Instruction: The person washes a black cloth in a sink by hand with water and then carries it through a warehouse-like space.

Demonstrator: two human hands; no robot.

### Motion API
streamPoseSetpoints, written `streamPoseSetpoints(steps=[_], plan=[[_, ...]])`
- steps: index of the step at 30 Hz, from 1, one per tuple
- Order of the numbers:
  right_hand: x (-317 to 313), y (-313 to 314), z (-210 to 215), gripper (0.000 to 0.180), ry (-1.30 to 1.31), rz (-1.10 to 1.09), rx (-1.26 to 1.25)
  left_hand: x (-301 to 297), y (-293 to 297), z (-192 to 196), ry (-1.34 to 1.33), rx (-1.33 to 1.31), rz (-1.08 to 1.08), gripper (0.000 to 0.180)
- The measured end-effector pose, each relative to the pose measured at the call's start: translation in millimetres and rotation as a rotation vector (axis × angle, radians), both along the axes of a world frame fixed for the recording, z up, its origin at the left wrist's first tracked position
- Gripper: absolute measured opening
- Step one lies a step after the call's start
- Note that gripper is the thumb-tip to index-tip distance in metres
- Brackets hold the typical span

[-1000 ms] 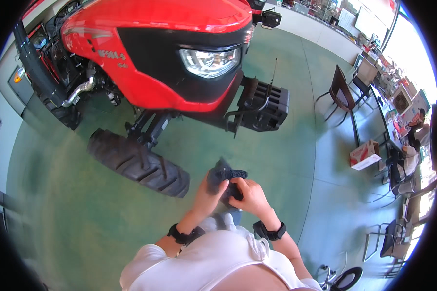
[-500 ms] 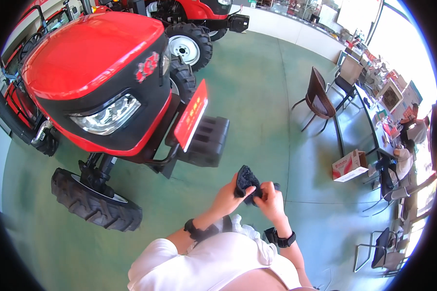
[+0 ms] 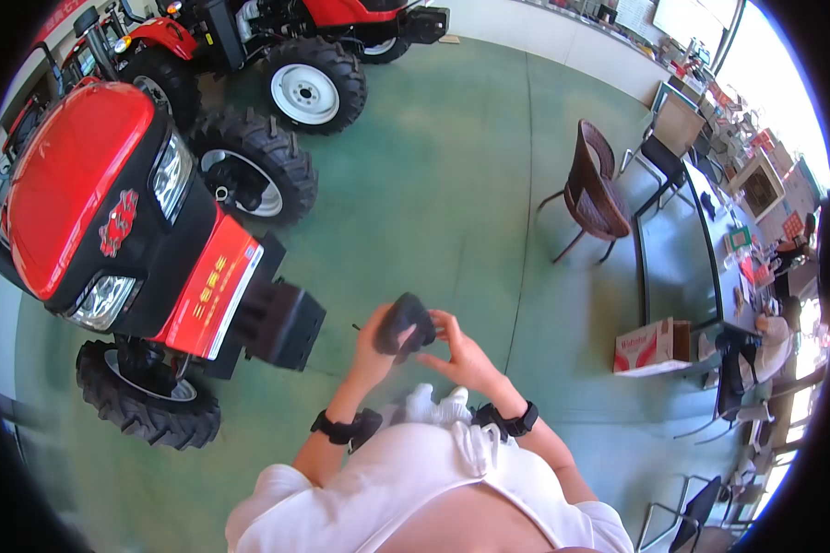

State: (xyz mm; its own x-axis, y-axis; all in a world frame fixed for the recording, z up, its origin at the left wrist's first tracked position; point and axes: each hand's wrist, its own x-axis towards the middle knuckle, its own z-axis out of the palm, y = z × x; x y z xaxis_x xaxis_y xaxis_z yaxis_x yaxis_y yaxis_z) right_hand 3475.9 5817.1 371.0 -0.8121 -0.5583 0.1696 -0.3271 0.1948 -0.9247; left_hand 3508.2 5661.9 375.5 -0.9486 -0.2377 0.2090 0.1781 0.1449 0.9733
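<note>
In front of my body, my left hand [image 3: 372, 352] is closed on a dark grey cloth [image 3: 404, 323], which is bunched up and a little blurred. Whether it is a rag or a glove I cannot tell. Close to the cloth's right side is my right hand [image 3: 468, 359], with thumb and fingers apart and nothing between them. Its fingertips come right up to the cloth; contact is hard to make out. Both wrists wear black straps.
A red tractor [image 3: 83, 184] stands at left, its black front weight block [image 3: 286, 323] jutting toward me. More tractors are behind it. At right are a wicker chair [image 3: 595, 189], a long table [image 3: 678, 249], a cardboard box [image 3: 650, 348] and seated people. The floor [image 3: 433, 184] is green.
My view has shifted, so the near tractor appears farther left. My right hand has let go of the cloth and spread its fingers. The left hand still holds the cloth.
</note>
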Motion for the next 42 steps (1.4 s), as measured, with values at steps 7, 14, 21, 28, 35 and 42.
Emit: streamPoseSetpoints(steps=[7, 14, 21, 28, 35, 42], plan=[[-128.6, 12.5, -4.3, 0.022, 0.317, 0.078, 0.154, -77.4, 10.7, 2.4, 0.009, 0.032, 0.364, 0.044], [-298.0, 0.8, 19.8, 0.015, 0.240, 0.075, -0.096, -227.0, -28.1, -14.2, 0.003, 0.110, 0.339, 0.025], [-449.8, 18.2, 57.6, 0.019, -0.015, 0.050, -0.126, -415.0, -54.4, -33.6, -0.021, 0.477, 0.294, 0.041], [-603.9, 31.2, 44.3, 0.021, -0.119, -0.131, -0.220, -577.1, -28.6, 3.6, 0.002, 0.780, 0.073, 0.030], [-759.3, 45.7, 25.9, 0.023, -0.038, 0.208, -0.118, -726.3, -9.8, 46.7, -0.098, 0.720, -0.101, 0.029], [-887.1, 21.2, 44.2, 0.032, -0.352, 0.565, -0.185, -848.4, 9.4, 85.0, -0.282, 0.377, -0.402, 0.030]])
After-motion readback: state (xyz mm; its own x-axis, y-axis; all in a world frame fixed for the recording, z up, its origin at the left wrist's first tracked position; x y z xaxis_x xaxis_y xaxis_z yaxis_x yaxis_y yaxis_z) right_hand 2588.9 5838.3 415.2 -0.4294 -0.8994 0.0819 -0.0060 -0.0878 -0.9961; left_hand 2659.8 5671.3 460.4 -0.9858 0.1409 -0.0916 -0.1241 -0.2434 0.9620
